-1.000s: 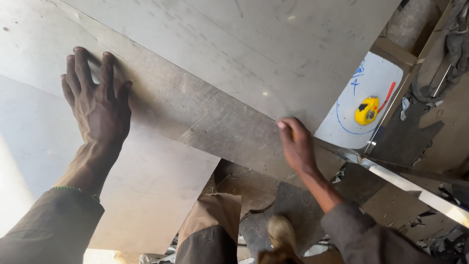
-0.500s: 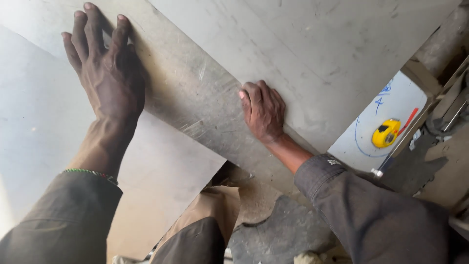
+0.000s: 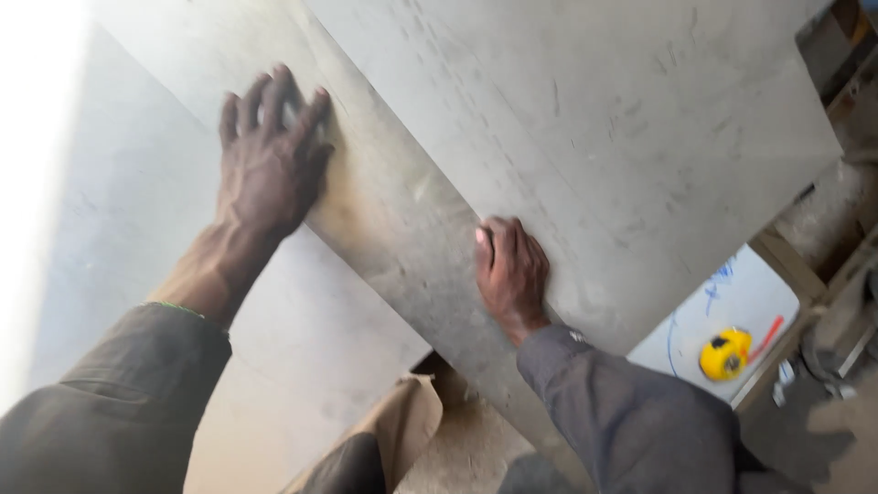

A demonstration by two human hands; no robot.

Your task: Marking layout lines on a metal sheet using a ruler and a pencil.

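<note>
Both hands are lying on pale grey sheets stacked at a slant. Left hand (image 3: 270,160) is pressing flat with fingers spread wide, gripping nothing, on the dusty middle sheet (image 3: 393,229) close to where its lower edge is crossing the bottom sheet (image 3: 119,238). Right hand (image 3: 510,270) is resting lower down the same strip, fingers together and slightly curled; it seems to be touching the edge of the top sheet (image 3: 604,119), though blur is making that hard to tell, and it is holding nothing. Dark sleeves are covering both forearms. Below the stack, a tan trouser leg (image 3: 402,425) is showing. Well apart at the lower right, a yellow tape measure (image 3: 725,354) is sitting on a white board (image 3: 759,297) beside a red marker (image 3: 768,334).
</note>
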